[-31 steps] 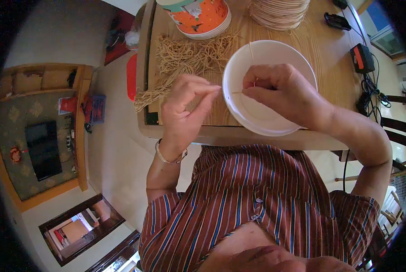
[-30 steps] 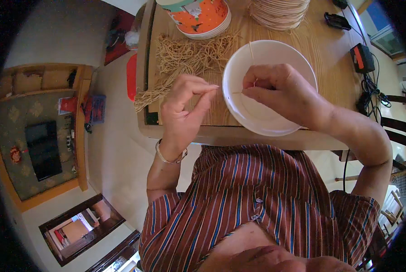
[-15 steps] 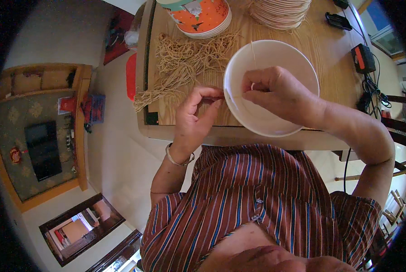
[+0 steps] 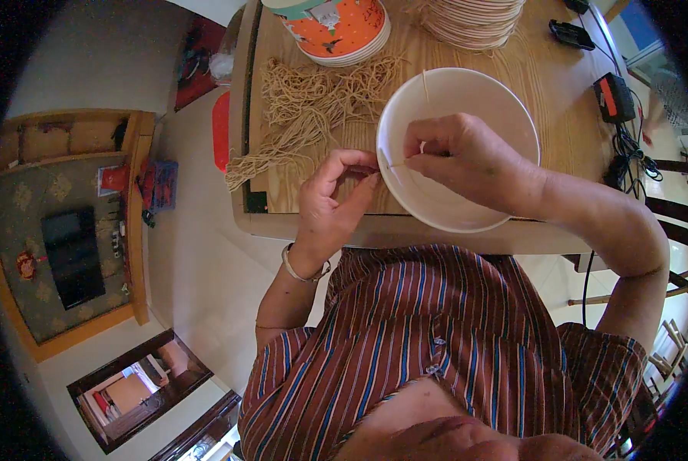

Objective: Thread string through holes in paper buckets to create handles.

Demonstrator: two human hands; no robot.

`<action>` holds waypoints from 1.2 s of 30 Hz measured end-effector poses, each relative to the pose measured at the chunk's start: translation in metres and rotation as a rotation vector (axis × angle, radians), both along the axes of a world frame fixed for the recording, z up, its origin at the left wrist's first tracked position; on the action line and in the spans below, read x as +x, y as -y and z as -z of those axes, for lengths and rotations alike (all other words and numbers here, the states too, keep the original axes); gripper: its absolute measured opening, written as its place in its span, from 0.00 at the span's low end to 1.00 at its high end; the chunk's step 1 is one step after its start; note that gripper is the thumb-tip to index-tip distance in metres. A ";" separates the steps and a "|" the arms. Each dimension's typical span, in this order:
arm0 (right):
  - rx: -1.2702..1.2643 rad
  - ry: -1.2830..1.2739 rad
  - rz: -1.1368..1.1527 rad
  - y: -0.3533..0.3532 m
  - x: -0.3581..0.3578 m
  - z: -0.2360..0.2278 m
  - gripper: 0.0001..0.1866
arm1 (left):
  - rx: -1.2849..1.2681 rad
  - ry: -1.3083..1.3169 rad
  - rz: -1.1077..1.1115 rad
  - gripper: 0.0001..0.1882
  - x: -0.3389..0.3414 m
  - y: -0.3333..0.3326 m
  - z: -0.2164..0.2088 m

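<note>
A white round bucket (image 4: 478,92) lies with its wide mouth facing me near the table's front edge. Inside it, my right hand (image 4: 459,157) is closed in a pinch on a thin beige cord (image 4: 397,164), which reaches to the bucket's left inner wall. Another stretch of cord (image 4: 426,86) hangs over the far rim. My left hand (image 4: 336,196) is at the outside of the left wall, thumb and forefinger drawn together against it; what lies between their tips is hidden. A heap of beige cords (image 4: 313,107) is spread left of the bucket.
An orange patterned stack of buckets (image 4: 340,34) stands at the far left of the wooden table (image 4: 548,142). Behind the white bucket is a stack of pale rims (image 4: 475,19). A black and orange adapter (image 4: 614,98) and black cables (image 4: 628,157) lie along the right edge.
My right hand has shifted slightly left, toward the bucket's wall, still pinching the cord. My left hand stays nearly in place against the outside.
</note>
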State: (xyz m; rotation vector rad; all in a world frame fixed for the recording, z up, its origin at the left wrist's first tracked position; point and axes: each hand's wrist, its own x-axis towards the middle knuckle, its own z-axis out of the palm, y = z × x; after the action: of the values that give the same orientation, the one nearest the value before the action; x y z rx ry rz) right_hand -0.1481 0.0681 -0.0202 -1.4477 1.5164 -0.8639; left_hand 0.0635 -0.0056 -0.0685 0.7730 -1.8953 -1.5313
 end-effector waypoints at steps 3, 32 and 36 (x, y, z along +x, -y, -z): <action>-0.006 -0.014 -0.003 0.000 0.001 -0.002 0.06 | 0.019 -0.021 0.006 0.10 0.000 -0.001 -0.003; -0.009 -0.014 -0.009 0.003 0.007 0.001 0.07 | -0.260 0.099 -0.017 0.09 -0.004 -0.001 -0.003; 0.004 -0.023 -0.002 0.004 0.008 -0.001 0.07 | -0.274 0.124 -0.027 0.08 -0.005 -0.002 -0.004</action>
State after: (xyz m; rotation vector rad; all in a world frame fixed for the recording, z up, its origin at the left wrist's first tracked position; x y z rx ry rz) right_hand -0.1404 0.0642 -0.0191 -1.4608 1.5328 -0.8450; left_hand 0.0588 -0.0036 -0.0642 0.7790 -2.1204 -1.1967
